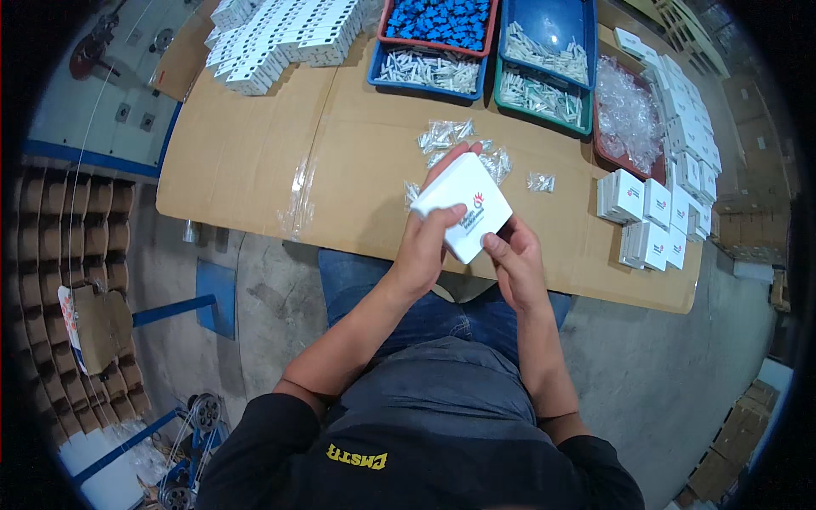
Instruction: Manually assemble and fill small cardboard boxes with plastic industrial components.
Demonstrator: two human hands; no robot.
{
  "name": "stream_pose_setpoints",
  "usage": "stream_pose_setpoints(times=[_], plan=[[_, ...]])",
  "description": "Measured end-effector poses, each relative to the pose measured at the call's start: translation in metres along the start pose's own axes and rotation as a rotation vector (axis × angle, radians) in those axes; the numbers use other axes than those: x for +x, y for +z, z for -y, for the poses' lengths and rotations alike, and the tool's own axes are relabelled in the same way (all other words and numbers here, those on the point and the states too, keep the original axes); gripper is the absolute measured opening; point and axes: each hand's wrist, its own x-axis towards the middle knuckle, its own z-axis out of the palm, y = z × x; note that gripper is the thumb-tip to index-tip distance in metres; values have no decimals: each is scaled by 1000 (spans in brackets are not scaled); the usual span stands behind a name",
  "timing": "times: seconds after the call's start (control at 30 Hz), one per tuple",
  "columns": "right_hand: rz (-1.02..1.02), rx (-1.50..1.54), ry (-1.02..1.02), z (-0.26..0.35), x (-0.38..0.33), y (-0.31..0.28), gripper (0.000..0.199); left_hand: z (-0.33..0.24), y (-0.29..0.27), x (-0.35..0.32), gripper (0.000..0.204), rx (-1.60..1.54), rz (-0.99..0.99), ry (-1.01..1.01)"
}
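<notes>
white box (463, 206) in both hands' grip

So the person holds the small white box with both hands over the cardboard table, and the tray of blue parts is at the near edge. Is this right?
Not quite. The head view shows the tray of blue parts at the far edge of the cardboard table, not the near one. Both the left hand and right hand do hold the small white box.

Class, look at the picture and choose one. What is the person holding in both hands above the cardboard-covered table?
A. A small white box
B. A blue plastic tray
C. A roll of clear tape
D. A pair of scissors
A: the left hand and the right hand together grip a small white box over the cardboard-covered table.
</notes>
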Motion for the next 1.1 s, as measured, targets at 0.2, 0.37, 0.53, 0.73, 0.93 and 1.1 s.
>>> stream_pose_setpoints(times=[0.2, 0.37, 0.53, 0.73, 0.93, 1.1], plan=[[-139, 330, -118, 8, 8, -3, 38, 13, -25, -2, 61, 345, 77, -7], [-92, -17, -220, 16, 4, -17, 35, 8, -12, -2, 52, 303, 105, 60], [-74, -78, -252, 17, 1, -13, 35, 18, -23, -4, 35, 326, 80, -40], [-5, -291, -420, 10, 5, -27, 34, 19, -24, -6, 31, 348, 97, -54], [-35, -318, -220, 25, 1, -19, 31, 29, -23, -3, 27, 303, -86, -57], [36, -209, 29, 9, -5, -28, 28, 32, -24, -2, 28, 503, -34, 44]])
